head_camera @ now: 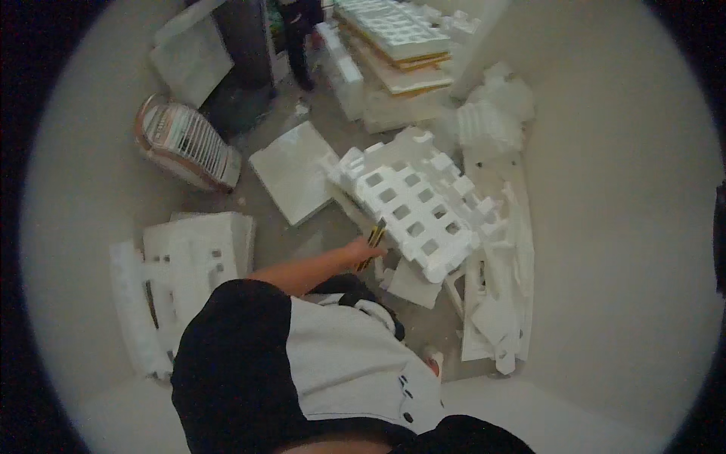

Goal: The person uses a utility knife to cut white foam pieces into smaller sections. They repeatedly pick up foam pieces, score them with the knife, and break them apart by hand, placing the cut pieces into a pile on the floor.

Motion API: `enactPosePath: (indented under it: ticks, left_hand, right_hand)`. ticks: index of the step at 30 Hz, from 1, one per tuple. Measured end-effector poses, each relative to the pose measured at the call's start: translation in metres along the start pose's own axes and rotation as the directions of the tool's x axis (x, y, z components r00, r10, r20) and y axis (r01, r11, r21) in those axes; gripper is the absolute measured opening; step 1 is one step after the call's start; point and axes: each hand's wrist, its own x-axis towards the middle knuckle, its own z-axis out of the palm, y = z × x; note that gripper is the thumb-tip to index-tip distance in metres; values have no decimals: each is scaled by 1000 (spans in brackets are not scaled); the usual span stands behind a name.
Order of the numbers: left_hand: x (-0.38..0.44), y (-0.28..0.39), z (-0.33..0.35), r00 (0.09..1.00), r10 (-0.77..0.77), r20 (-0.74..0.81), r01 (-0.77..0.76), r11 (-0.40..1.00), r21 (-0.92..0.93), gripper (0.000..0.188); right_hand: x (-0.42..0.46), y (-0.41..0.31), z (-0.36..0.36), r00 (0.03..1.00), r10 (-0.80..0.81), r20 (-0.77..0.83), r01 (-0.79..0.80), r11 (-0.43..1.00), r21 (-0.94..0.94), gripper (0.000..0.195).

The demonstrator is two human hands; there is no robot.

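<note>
My left hand reaches forward from a black sleeve, closed around a yellow and black utility knife. The knife's tip points up toward the near-left edge of a white polystyrene foam packing block with rows of square holes. Whether the tip touches the foam cannot be made out. Under the block's near end lies a flat white piece. Beyond my hand, a square white panel rests on the floor. My right hand is out of view; only the black right sleeve shows at the bottom.
A striped, filled sack leans at the left wall. White foam pieces stand at near left. Foam sheets are stacked at the back, where a person's dark-clothed leg shows. Long panels and scraps line the right wall.
</note>
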Motion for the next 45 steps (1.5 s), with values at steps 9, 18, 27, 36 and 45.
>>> enactPosePath:
  ticks: [9, 18, 27, 36, 45]
  left_hand:
    - [-113, -84, -142, 981, -89, -172, -23, 826, -562, 36]
    - [-161, -159, -238, 800, -440, -407, -63, 614, -787, 33]
    - [-205, -223, -248, 792, -476, -383, -266, 295, -918, 24]
    - [-201, -259, -255, 753, -583, -304, -289, 121, -950, 21]
    - [-185, -217, -247, 793, -545, -272, -188, 206, -960, 19]
  right_hand:
    - [28, -91, 65, 970, -90, 224, 130, 977, -172, 36]
    - [56, -266, 176, 921, -123, 370, 272, 883, -383, 33]
    - [20, -267, 199, 826, -136, 547, 495, 640, -587, 36]
    - [49, -270, 161, 855, -164, 493, 444, 722, -531, 35]
    - [8, -293, 175, 837, -236, 494, 459, 795, -397, 32]
